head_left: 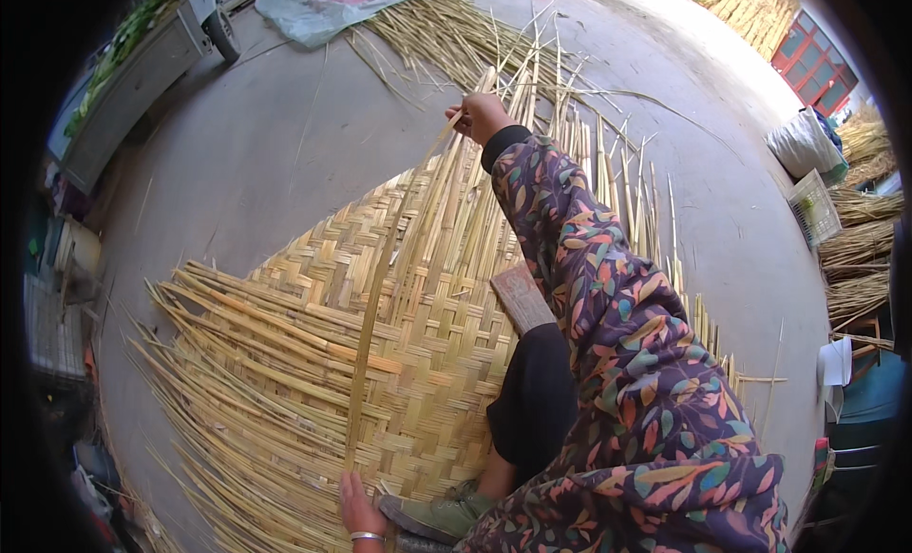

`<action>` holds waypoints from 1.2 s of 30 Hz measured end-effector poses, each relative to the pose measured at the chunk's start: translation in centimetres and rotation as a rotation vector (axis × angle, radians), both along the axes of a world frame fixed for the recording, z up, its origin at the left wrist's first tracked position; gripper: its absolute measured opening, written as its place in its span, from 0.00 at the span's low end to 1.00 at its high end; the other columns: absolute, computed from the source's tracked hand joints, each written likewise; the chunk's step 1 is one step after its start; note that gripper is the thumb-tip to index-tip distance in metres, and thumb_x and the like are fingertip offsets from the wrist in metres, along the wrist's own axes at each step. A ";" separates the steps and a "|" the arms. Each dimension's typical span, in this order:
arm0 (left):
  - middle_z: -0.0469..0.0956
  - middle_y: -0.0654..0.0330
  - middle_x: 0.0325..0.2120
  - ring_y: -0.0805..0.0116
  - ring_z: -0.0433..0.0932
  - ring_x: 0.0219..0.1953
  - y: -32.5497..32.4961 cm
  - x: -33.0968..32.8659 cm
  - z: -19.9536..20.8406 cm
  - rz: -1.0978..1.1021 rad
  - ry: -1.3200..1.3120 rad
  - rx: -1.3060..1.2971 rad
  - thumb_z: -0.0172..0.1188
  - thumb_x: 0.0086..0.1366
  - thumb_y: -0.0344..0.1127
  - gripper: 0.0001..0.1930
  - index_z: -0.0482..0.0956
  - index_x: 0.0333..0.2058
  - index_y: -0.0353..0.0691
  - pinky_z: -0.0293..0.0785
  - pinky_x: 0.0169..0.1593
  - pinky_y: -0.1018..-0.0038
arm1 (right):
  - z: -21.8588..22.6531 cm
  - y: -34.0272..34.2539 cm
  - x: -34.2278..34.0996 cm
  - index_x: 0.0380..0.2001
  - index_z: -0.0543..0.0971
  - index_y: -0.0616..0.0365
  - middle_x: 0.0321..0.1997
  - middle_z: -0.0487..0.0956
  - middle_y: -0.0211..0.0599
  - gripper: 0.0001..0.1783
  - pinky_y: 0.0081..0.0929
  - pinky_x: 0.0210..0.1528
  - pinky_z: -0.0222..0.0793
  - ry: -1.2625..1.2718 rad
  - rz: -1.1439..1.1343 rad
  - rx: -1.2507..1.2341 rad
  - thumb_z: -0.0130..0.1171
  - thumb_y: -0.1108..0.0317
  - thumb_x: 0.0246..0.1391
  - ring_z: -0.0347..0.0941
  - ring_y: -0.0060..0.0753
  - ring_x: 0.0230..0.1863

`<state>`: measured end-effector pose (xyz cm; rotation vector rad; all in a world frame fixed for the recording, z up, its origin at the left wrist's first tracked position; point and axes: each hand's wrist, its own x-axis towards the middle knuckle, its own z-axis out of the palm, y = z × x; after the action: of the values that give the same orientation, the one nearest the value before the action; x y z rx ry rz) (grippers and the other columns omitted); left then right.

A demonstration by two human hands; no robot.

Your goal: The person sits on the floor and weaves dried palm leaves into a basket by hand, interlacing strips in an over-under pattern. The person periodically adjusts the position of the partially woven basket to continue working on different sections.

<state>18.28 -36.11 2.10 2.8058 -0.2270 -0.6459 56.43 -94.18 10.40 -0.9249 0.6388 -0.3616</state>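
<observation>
A large mat (446,344) of woven split reeds lies on the floor beneath me, with loose strip ends fanning out at its left and far sides. My right hand (482,118), reaching over the far edge, is closed in a pinch on a long flat reed strip (372,311). That strip runs back across the weave to my left hand (363,508), low in the picture. The left fingers lie stretched out flat at the strip's near end, with a bracelet on the wrist. A small wooden board (522,297) rests on the mat beside my knee.
My shoe (439,513) is on the mat. Loose reeds (442,35) lie beyond it, near plastic sheeting (328,11). A cart (133,87) stands far left. At right are a crate (814,208), a white sack (806,146) and reed bundles (860,258).
</observation>
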 end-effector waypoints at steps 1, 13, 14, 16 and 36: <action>0.56 0.44 0.61 0.46 0.55 0.63 0.1 0.0 0.2 0.000 -0.006 0.004 0.61 0.46 0.25 0.33 0.63 0.55 0.33 0.55 0.63 0.63 | 2.4 -0.5 -1.0 0.41 0.67 0.63 0.36 0.76 0.48 0.10 0.39 0.36 0.74 -0.003 -0.054 -0.037 0.42 0.74 0.55 0.77 0.44 0.33; 0.57 0.48 0.62 0.52 0.54 0.64 1.0 0.8 -0.8 -0.100 0.164 0.140 0.45 0.64 0.35 0.24 0.62 0.60 0.43 0.48 0.66 0.65 | 16.6 -16.7 -11.9 0.36 0.68 0.73 0.31 0.74 0.50 0.11 0.34 0.31 0.77 -0.165 -0.555 -0.076 0.37 0.78 0.53 0.75 0.43 0.28; 0.60 0.48 0.60 0.51 0.57 0.62 1.1 1.2 -0.4 -0.139 0.153 0.134 0.49 0.62 0.35 0.25 0.64 0.59 0.44 0.51 0.65 0.64 | 17.9 -16.8 -13.3 0.35 0.69 0.73 0.31 0.75 0.52 0.11 0.33 0.29 0.76 -0.172 -0.662 -0.157 0.38 0.77 0.54 0.75 0.43 0.28; 0.63 0.48 0.58 0.49 0.61 0.60 -0.2 2.1 -0.9 -0.242 0.158 0.136 0.52 0.59 0.34 0.26 0.65 0.58 0.45 0.56 0.63 0.62 | 20.1 -21.4 -16.1 0.34 0.70 0.70 0.27 0.76 0.49 0.11 0.30 0.23 0.74 -0.098 -0.767 -0.328 0.39 0.73 0.57 0.75 0.39 0.22; 0.77 0.62 0.40 0.68 0.73 0.48 -13.6 14.7 27.8 -0.514 -1.544 0.112 0.58 0.56 0.34 0.15 0.76 0.44 0.46 0.64 0.53 0.68 | 17.3 20.4 -21.3 0.42 0.75 0.57 0.27 0.77 0.48 0.17 0.40 0.31 0.67 -0.623 0.985 -1.774 0.45 0.56 0.62 0.72 0.51 0.28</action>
<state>33.02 -49.74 29.88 2.6309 -1.1504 1.5732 35.17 -73.74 27.67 -2.4639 -1.0077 -0.2145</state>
